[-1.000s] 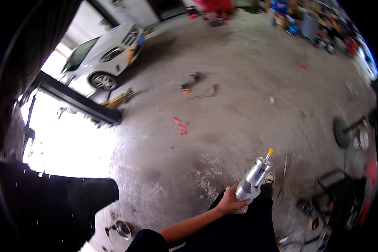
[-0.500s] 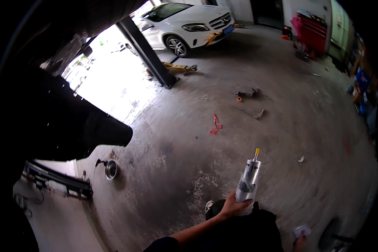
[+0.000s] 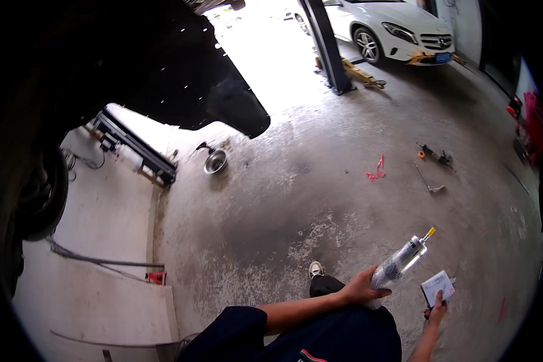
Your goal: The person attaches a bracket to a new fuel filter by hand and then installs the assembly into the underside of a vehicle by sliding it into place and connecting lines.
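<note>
My left hand (image 3: 362, 285) grips a silver cylindrical canister (image 3: 399, 261), partly in wrinkled clear wrapping, with a yellow cap (image 3: 431, 231) on its narrow tip, pointing up and right. My right hand (image 3: 437, 309), lower right, holds a flat white item (image 3: 438, 283) with thumb on top; something dark shows beneath it, too small to tell. The two hands are apart, above the concrete floor and near my dark-clothed body.
Overhead left hangs a vehicle underside (image 3: 235, 108). A lift post (image 3: 327, 51) stands by a white car (image 3: 395, 30). Another lift column (image 3: 133, 151) is at left. On the floor (image 3: 271, 199) lie a metal bowl (image 3: 215, 161), red strips (image 3: 377, 172) and dark parts (image 3: 435, 155).
My view has swung left, moving the white car toward upper right. My right hand, out of sight earlier, has come into view with the white item. My left hand still holds the canister.
</note>
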The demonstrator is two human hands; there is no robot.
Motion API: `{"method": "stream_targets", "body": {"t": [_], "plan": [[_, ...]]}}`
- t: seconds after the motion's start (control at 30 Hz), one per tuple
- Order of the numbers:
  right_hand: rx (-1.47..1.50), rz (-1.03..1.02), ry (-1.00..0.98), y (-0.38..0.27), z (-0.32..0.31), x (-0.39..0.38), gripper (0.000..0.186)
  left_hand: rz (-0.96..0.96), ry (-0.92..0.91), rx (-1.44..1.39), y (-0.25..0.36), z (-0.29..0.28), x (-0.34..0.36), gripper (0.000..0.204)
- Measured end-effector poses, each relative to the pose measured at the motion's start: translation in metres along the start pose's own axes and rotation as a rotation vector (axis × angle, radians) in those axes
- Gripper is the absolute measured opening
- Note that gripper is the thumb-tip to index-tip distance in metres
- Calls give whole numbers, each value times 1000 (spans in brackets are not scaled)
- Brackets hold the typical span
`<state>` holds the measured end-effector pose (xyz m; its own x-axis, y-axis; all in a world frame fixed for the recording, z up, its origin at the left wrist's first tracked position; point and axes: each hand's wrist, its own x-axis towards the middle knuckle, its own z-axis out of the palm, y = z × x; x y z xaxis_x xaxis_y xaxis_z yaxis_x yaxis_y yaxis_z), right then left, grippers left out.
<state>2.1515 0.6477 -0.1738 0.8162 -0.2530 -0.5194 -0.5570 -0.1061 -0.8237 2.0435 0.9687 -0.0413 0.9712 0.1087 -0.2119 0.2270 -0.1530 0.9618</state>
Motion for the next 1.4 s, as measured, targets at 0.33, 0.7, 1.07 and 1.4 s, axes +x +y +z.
{"method": "stream_targets", "body": {"t": [0.33,0.7,1.07,1.4], "plan": [[-86,-212,-475,-49,51,-98,42,143,-23,-319,-14,5,-8,52],[-50,-205,-487,-50,-29,-155,43,-320,-631,-499,-33,57,-2,80],[222,-403,166,-60,-177,-155,40,29,-1323,353,79,196,56,89],[118,-476,242,-117,-310,23,32,157,-1433,272,99,383,214,70]]}}
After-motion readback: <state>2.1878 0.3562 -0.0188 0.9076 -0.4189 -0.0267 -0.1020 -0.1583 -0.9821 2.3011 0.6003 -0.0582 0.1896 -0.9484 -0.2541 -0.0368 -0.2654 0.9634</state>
